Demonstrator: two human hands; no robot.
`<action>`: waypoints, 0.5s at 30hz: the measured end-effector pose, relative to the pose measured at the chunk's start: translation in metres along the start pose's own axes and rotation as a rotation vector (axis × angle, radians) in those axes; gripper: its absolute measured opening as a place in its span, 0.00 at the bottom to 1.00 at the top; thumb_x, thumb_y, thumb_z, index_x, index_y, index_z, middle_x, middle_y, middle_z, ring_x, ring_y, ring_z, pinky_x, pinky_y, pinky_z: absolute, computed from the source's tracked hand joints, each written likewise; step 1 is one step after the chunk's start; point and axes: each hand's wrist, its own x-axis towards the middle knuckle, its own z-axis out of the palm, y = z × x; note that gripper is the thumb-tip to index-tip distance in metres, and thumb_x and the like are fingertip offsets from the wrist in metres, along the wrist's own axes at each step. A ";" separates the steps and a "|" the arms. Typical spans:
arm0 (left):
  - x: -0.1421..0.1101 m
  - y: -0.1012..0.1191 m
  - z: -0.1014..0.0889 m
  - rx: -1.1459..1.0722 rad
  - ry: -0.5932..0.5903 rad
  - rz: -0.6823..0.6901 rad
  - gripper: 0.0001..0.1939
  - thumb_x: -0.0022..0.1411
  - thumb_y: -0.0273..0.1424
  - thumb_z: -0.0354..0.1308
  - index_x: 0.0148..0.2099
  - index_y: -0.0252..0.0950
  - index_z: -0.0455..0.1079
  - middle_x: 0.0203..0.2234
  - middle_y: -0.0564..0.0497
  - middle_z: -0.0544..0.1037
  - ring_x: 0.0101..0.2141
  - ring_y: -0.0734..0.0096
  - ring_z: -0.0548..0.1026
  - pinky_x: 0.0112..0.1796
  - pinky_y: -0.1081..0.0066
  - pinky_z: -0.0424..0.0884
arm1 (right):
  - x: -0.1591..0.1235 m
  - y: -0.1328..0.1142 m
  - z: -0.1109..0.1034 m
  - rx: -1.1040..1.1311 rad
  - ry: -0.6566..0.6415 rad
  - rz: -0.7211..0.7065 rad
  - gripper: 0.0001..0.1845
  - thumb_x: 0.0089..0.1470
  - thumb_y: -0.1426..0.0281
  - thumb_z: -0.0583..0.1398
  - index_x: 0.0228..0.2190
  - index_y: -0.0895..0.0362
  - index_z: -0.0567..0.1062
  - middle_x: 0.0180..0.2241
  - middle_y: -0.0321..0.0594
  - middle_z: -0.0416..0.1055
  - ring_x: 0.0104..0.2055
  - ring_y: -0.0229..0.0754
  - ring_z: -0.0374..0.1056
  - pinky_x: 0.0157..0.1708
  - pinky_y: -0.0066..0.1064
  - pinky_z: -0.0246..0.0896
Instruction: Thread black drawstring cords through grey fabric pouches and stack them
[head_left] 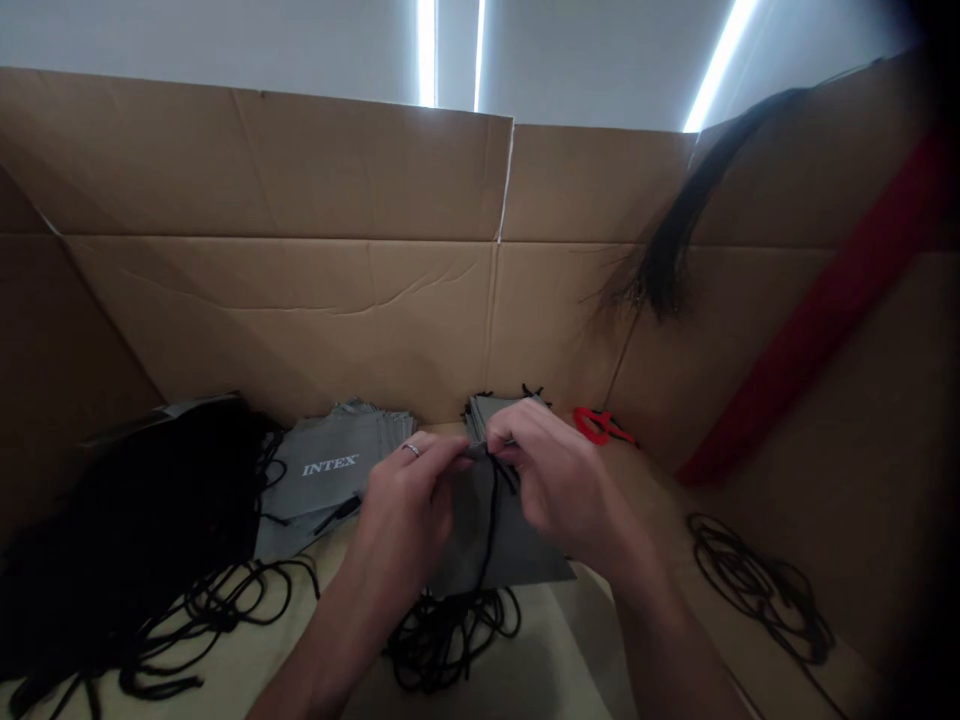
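Note:
My left hand, a ring on one finger, pinches the top edge of a grey fabric pouch. My right hand is closed at the same edge, its fingertips close to the left ones. A black cord hangs down from between the fingers over the pouch's front. What exactly the right fingertips grip is partly hidden behind the hand. Behind my hands lies a stack of grey pouches with black cord ends. To the left is another stack of grey pouches printed INTEX, with a small black-tipped tool on it.
A large heap of black cords fills the left side. More loose cord lies below the pouch, and a coil at right. Red-handled scissors rest near the cardboard wall. Black strands and a red strip hang right.

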 end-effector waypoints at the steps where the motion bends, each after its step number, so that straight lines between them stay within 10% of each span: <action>1: 0.000 0.001 -0.001 -0.008 0.001 -0.002 0.13 0.67 0.16 0.57 0.45 0.35 0.80 0.35 0.48 0.86 0.34 0.67 0.84 0.36 0.72 0.79 | 0.001 -0.001 0.001 0.017 0.006 0.019 0.16 0.59 0.87 0.51 0.37 0.53 0.64 0.36 0.37 0.67 0.40 0.41 0.64 0.41 0.34 0.61; 15: 0.003 0.001 -0.007 -0.159 -0.011 -0.169 0.10 0.68 0.21 0.60 0.44 0.37 0.83 0.38 0.48 0.88 0.36 0.65 0.86 0.37 0.72 0.77 | 0.002 0.002 0.000 0.369 0.073 0.225 0.03 0.68 0.70 0.61 0.43 0.53 0.76 0.38 0.36 0.76 0.37 0.38 0.72 0.37 0.30 0.64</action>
